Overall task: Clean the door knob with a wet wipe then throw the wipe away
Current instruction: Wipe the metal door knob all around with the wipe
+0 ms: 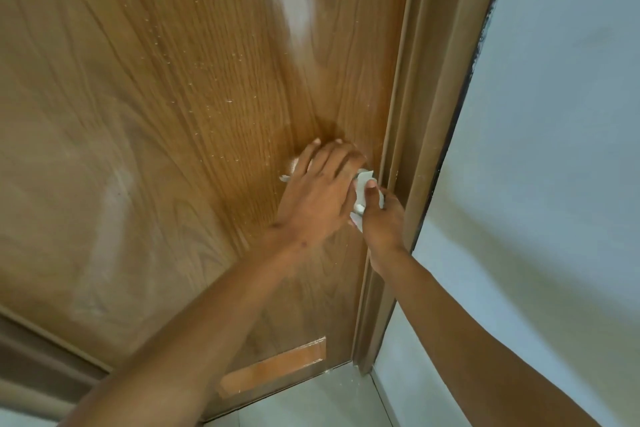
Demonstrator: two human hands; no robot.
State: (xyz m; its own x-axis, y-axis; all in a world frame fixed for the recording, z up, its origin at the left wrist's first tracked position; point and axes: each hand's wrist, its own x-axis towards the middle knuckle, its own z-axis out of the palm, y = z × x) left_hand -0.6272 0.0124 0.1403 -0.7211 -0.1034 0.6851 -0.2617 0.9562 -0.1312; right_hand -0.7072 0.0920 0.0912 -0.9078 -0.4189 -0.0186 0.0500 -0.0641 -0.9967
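Head view | my left hand [317, 191] cupped over hidden knob, right hand [379, 218] pinching wipe [362, 189] beside it | wiping underway | disposal pending, no bin visible

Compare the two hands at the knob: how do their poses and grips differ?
The left hand lies spread over the knob, fingers splayed against the door; the right hand is bunched beside the frame. The left covers most of the wipe, while the right pinches its free edge, thumb on top. Both touch the wipe; the knob itself is hidden.
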